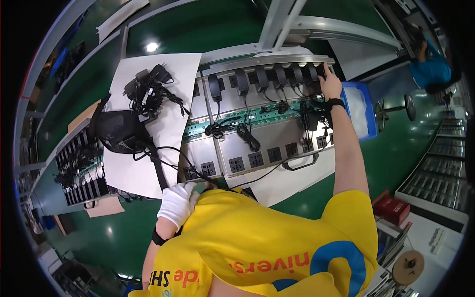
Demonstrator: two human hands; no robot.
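My right hand (330, 85), bare with a black wristband, reaches to the far right end of a metal socket panel (225, 151). Its fingers are stretched out at the end of the panel's top rail (277, 60), beside the last black power adapter (310, 73). Several black adapters stand in a row along the panel, their cords bundled over a green circuit strip (257, 115). Close to my body is my left hand (177, 204), in a white glove, fingers curled by a black strap (159, 171); whatever they hold is hidden.
Left of the panel, a white board (168, 133) carries a heap of black adapters (148, 89) and a black mesh bag (118, 131). A blue bin (370, 111) with clear plastic stands at the right. Another person in blue (430, 67) is far right. Metal frame bars cross behind.
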